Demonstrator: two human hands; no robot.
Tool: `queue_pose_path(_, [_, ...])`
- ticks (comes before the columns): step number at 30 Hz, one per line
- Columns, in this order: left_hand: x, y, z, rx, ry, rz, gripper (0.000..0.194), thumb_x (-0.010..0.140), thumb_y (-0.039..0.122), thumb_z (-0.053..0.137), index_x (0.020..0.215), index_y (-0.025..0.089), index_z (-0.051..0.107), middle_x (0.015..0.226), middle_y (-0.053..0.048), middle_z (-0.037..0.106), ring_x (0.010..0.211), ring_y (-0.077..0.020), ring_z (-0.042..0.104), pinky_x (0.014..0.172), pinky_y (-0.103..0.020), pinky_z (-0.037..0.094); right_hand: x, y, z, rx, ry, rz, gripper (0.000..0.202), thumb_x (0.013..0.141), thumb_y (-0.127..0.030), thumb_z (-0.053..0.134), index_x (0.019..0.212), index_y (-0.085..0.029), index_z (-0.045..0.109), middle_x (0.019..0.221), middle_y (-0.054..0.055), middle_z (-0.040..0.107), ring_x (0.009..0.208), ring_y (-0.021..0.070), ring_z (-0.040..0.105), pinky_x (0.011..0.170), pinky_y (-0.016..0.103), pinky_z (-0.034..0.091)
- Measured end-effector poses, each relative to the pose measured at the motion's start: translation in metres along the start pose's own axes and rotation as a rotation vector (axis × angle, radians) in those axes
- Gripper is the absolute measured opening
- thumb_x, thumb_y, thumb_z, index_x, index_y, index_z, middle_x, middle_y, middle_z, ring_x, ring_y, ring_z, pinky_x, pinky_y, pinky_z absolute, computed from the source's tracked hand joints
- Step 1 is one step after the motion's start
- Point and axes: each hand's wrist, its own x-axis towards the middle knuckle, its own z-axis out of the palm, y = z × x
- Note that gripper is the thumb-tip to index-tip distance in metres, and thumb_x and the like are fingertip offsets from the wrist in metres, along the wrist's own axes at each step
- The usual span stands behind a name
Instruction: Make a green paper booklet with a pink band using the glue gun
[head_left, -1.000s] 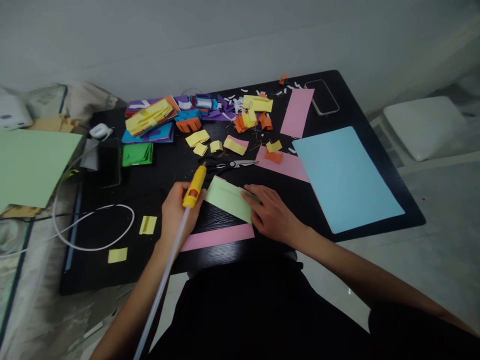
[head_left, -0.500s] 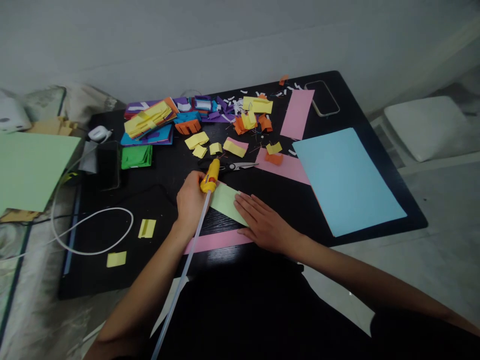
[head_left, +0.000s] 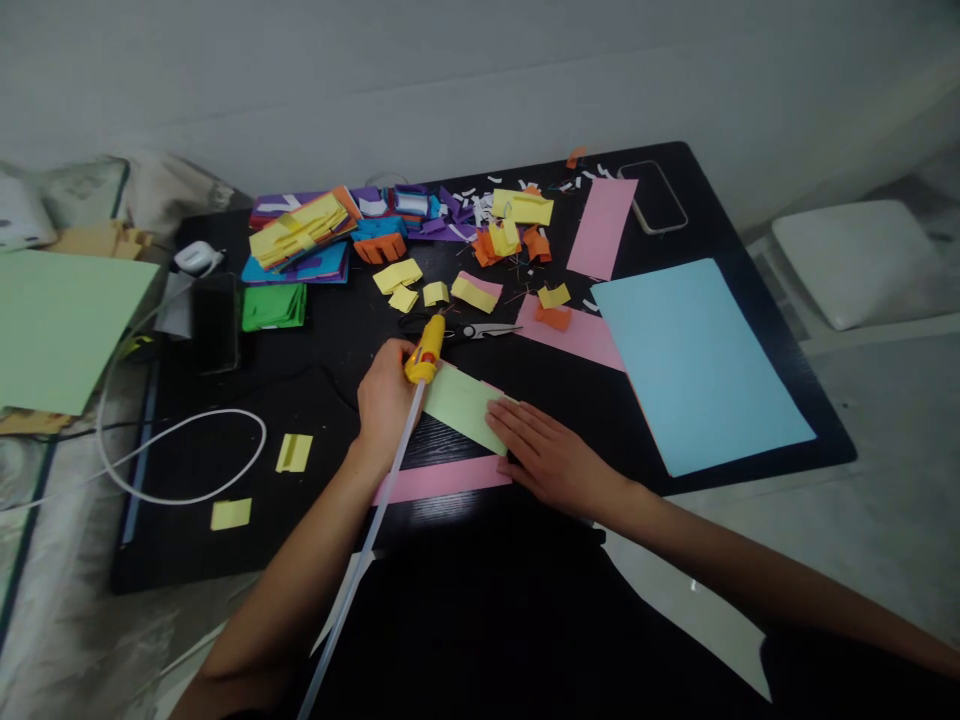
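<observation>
"One pale green paper strip (head_left: 461,405) lies near the front edge of a black table (head_left: 322,500), between two bare hands."

"Which way does it run?"

"Its long axis slants, from the far left end beside the left hand (head_left: 384,405) down to the near right end under the right hand (head_left: 559,465)."

"Which hand is nearer?"

"The right. Its fingers (head_left: 514,425) are extended, close together, and rest flat on that end, gripping nothing that I can see. The left hand is at the other end; whether it touches the paper, I cannot tell."

"Is the left one holding anything?"

"Yes, it is closed around a yellow glue gun (head_left: 424,355), nozzle pointing away from the person. Some of its fingers are hidden. A long, clear glue stick (head_left: 375,520) trails from the back of the gun."

"And around them?"

"A pink strip (head_left: 446,480) lies on the near side, along the table edge. Scissors (head_left: 491,330) lie just beyond, blades towards the right. Farther right is a large light blue sheet (head_left: 701,365); at the far left of the table, a stack of folded green paper (head_left: 274,306)."
</observation>
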Motion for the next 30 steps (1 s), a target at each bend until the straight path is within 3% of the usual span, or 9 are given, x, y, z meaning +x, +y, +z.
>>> queue_pose_path(9, [0.001,0.0,0.0,0.009,0.004,-0.006,0.029,0.09,0.047,0.071,0.104,0.023,0.063,0.094,-0.004,0.071,0.083,-0.0244,0.065,0.067,-0.031,0.038,-0.015,-0.004,0.0,0.021,0.006,0.051,0.075,0.11,-0.034,0.051,0.172,-0.015,0.012,0.168,0.018,0.041,0.158,0.0287,0.039,0.129,0.053,0.039])
queue_pose_path(16, [0.001,-0.001,0.0,0.003,0.015,0.024,0.026,0.09,0.043,0.069,0.103,0.022,0.063,0.094,-0.004,0.07,0.082,-0.0231,0.064,0.068,-0.031,0.038,-0.02,-0.008,-0.005,0.007,-0.016,0.069,0.068,0.11,-0.034,0.052,0.169,-0.013,0.025,0.166,0.018,0.044,0.156,0.0296,0.042,0.128,0.056,0.038])
queue_pose_path(19, [0.001,-0.001,0.0,-0.007,0.017,0.021,0.026,0.09,0.044,0.069,0.103,0.022,0.063,0.092,-0.003,0.07,0.08,-0.0225,0.063,0.067,-0.03,0.038,-0.019,-0.009,-0.014,0.022,0.009,0.079,0.06,0.11,-0.035,0.051,0.164,-0.014,0.036,0.162,0.017,0.052,0.152,0.0297,0.049,0.128,0.06,0.038])
queue_pose_path(22, [0.001,-0.001,0.0,-0.013,0.023,0.028,0.027,0.089,0.045,0.069,0.103,0.022,0.064,0.092,-0.003,0.07,0.08,-0.0224,0.063,0.068,-0.031,0.039,-0.002,-0.008,-0.023,0.058,0.102,0.091,0.052,0.11,-0.034,0.052,0.157,-0.015,0.048,0.147,0.017,0.067,0.139,0.0295,0.062,0.126,0.061,0.04])
queue_pose_path(24, [0.001,-0.001,0.0,-0.019,0.024,0.033,0.027,0.09,0.044,0.069,0.103,0.022,0.064,0.092,-0.003,0.07,0.081,-0.0225,0.064,0.069,-0.031,0.04,0.019,-0.004,-0.025,0.073,0.15,0.075,0.048,0.11,-0.033,0.051,0.155,-0.015,0.052,0.143,0.017,0.069,0.136,0.0292,0.064,0.125,0.059,0.042])
queue_pose_path(28, [0.001,-0.004,0.002,-0.029,0.028,0.048,0.023,0.091,0.04,0.067,0.104,0.021,0.063,0.095,-0.004,0.071,0.084,-0.023,0.066,0.072,-0.031,0.043,0.067,0.003,-0.017,0.026,0.049,0.019,0.063,0.11,-0.044,0.049,0.161,-0.007,0.041,0.169,0.02,0.041,0.16,0.0315,0.035,0.132,0.057,0.03])
queue_pose_path(30, [0.001,-0.006,0.003,-0.034,0.028,0.063,0.023,0.091,0.039,0.066,0.105,0.021,0.063,0.097,-0.004,0.071,0.086,-0.0233,0.066,0.073,-0.032,0.044,0.079,0.006,-0.01,0.019,-0.014,0.0,0.071,0.109,-0.05,0.049,0.163,-0.006,0.035,0.172,0.019,0.035,0.162,0.0311,0.029,0.133,0.056,0.026])
